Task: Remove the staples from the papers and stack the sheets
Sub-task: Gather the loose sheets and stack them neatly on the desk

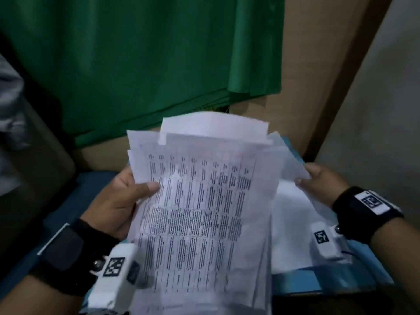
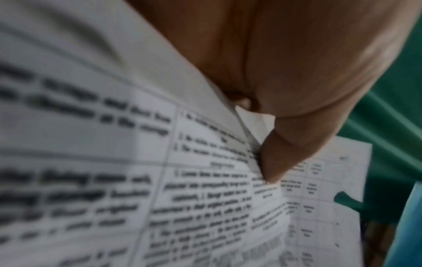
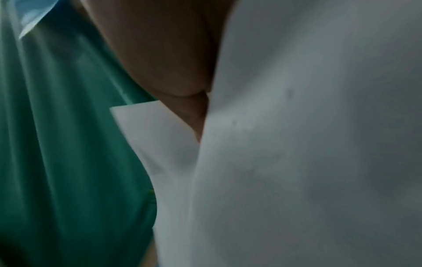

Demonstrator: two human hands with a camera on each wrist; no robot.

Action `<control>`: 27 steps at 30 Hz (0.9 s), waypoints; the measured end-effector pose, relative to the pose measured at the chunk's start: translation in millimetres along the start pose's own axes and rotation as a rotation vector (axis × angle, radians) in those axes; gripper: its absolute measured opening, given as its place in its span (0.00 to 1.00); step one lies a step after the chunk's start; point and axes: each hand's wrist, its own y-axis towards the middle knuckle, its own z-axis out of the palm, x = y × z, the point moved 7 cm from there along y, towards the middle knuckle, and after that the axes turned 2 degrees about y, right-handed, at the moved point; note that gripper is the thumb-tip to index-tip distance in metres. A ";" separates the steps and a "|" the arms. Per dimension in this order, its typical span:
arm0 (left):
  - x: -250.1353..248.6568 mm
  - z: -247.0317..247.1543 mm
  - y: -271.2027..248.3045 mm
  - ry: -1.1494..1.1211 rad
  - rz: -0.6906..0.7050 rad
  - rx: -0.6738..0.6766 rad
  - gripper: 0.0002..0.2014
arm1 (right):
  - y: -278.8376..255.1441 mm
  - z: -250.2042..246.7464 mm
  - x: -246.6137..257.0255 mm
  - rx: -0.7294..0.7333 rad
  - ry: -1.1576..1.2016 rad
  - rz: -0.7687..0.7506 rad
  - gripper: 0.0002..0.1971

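My left hand (image 1: 127,196) grips a bundle of printed sheets (image 1: 200,212) by its left edge, thumb on the top page, and holds it up off the surface. The pages carry a table of small black text. In the left wrist view the thumb (image 2: 276,159) presses on the printed page (image 2: 205,198). My right hand (image 1: 318,183) pinches the corner of a single white sheet (image 1: 293,169) out to the right of the bundle. The right wrist view shows that blank sheet (image 3: 297,162) close up with a fingertip (image 3: 196,124) behind it. I see no staple and no staple remover.
A blue surface (image 1: 329,283) lies under the hands, with more white paper (image 1: 293,235) on it at the right. A green cloth (image 1: 141,64) hangs behind. A brown cardboard panel (image 1: 318,87) stands at the back right, and a grey wall beyond it.
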 end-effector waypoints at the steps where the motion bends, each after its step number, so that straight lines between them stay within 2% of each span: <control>1: -13.8 6.6 1.1 -0.053 0.015 0.037 0.33 | -0.3 11.4 10.3 0.024 0.143 -0.013 0.06; 4: -19.9 9.3 14.6 -0.117 -0.025 -0.032 0.29 | -8.9 51.4 48.7 0.209 0.526 0.028 0.15; 7: 4.2 11.0 16.8 0.063 -0.195 -0.199 0.08 | -27.0 81.3 79.5 0.341 0.539 0.016 0.13; 9: 28.0 3.0 14.8 0.157 -0.274 -0.256 0.06 | -34.9 88.2 84.5 0.348 0.518 0.036 0.10; 10: 40.7 -4.3 16.9 0.130 -0.304 -0.280 0.05 | -35.6 89.3 82.5 0.343 0.540 0.056 0.10; 12: 58.0 -14.4 14.6 0.073 -0.373 -0.338 0.11 | -39.1 88.7 80.1 0.339 0.585 0.095 0.09; 15: 59.2 -9.2 9.4 0.063 -0.430 -0.335 0.07 | -39.0 80.3 76.6 0.278 0.652 0.181 0.08; 17: 58.6 -2.4 8.6 0.063 -0.449 -0.337 0.10 | -37.0 73.3 77.4 0.272 0.704 0.207 0.11; 20: 61.4 -3.2 15.4 0.074 -0.465 -0.360 0.16 | -37.4 56.6 93.6 0.299 0.728 0.155 0.11; 23: 58.1 9.7 22.8 0.060 -0.454 -0.294 0.15 | -34.1 46.2 113.4 0.285 0.707 0.051 0.08; 25: 59.7 17.5 28.7 0.050 -0.455 -0.277 0.16 | -33.5 56.0 111.3 0.311 0.600 0.025 0.14; 27: 66.4 12.1 34.0 0.058 -0.443 -0.316 0.26 | -39.4 69.0 101.8 0.350 0.521 0.066 0.14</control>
